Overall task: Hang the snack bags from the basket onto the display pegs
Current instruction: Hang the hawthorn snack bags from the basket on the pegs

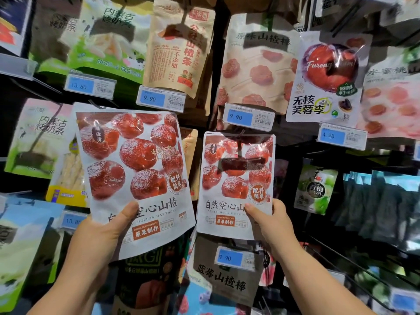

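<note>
Holding up two matching pouches at once, the person has both forearms angled in from the bottom corners toward the display wall. The left hand [100, 233] pinches the left hawthorn bag [136, 160] at its lower left corner, thumb pressed flat across the front and fingers tucked out of sight behind it. That bag sits nearer the camera and tilts slightly, its top leaning left. Over on the right, the right hand [270, 226] grips the right hawthorn bag [234, 178] by its lower right edge in the same way, thumb on the printed face and fingers hidden at the back. This one is upright and farther in, close against the rack. Its top edge is just under a blue price tag [248, 118], and a dark shadow crosses its upper half; whether it is on a peg I cannot tell. The two bags are side by side, nearly touching at their lower corners. Below them hangs a blueberry hawthorn pouch [225, 280], and up to the right hangs a white plum bag [327, 83].
</note>
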Action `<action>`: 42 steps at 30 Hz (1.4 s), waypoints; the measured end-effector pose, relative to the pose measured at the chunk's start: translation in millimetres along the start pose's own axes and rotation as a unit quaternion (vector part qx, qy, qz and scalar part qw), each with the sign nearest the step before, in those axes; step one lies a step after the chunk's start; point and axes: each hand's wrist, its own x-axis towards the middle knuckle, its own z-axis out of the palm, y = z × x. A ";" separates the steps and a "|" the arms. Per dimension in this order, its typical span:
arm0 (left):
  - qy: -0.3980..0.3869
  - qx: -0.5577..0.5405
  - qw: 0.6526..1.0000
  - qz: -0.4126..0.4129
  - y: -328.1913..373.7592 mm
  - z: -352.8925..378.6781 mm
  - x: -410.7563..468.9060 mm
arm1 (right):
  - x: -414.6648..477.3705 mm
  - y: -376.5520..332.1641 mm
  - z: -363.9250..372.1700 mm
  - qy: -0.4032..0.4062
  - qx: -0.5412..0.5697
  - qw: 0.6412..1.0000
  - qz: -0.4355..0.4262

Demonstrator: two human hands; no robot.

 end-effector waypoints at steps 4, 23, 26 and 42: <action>-0.038 -0.010 0.999 -0.003 3.8 12.0 -7.1 | -18.9 -9.6 -3.1 0.148 -0.121 0.979 -0.076; -0.287 -0.044 0.945 -0.149 4.9 90.2 -27.0 | -71.3 -33.6 -9.9 -0.106 0.066 0.988 -0.095; -0.310 -0.029 0.940 -0.138 7.8 99.6 -22.3 | -65.8 -31.1 -14.4 -0.078 0.080 0.989 -0.100; -0.316 -0.014 0.941 -0.123 10.1 119.9 -3.7 | -35.9 -31.9 -17.0 -0.069 0.096 0.986 -0.115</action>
